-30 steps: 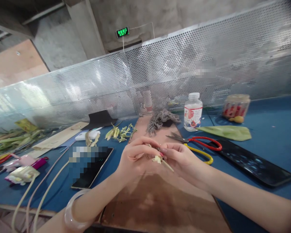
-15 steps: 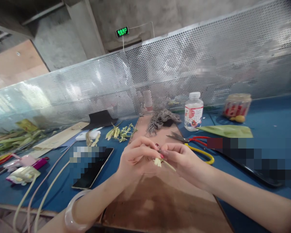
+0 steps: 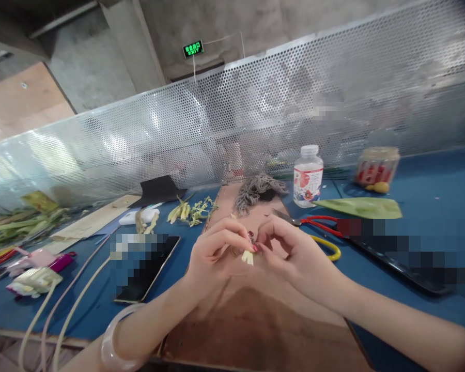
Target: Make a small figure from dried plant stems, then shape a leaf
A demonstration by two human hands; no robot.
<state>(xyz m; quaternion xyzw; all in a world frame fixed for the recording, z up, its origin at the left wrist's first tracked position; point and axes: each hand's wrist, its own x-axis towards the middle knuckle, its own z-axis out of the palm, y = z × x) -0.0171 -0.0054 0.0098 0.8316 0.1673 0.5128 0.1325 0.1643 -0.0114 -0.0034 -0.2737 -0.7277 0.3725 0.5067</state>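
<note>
Both hands meet over the brown board [image 3: 256,330] that crosses the blue desk [image 3: 434,181]. Left hand [image 3: 213,253]: fingers bent, thumb and fingertips closed in a pinch on a small pale yellow piece [image 3: 248,257], which hangs just below the fingertips, above the board. Pale bangle [image 3: 109,346] on this forearm.

Right hand [image 3: 294,256]: index finger curled, a gap between it and the thumb; thumb tip at the left fingertips, near the piece. Cannot tell whether these fingers grip anything.

Just beyond the right hand, scissors [image 3: 304,221] with red and yellow handles, partly hidden by it. Farther back, a green leaf [image 3: 366,207] near a clear bottle [image 3: 308,181]; grey yarn [image 3: 258,191] heaped on the board's far end. Left of the hands, a phone [image 3: 157,274]; beyond it, yellow-green sprigs [image 3: 194,211].
</note>
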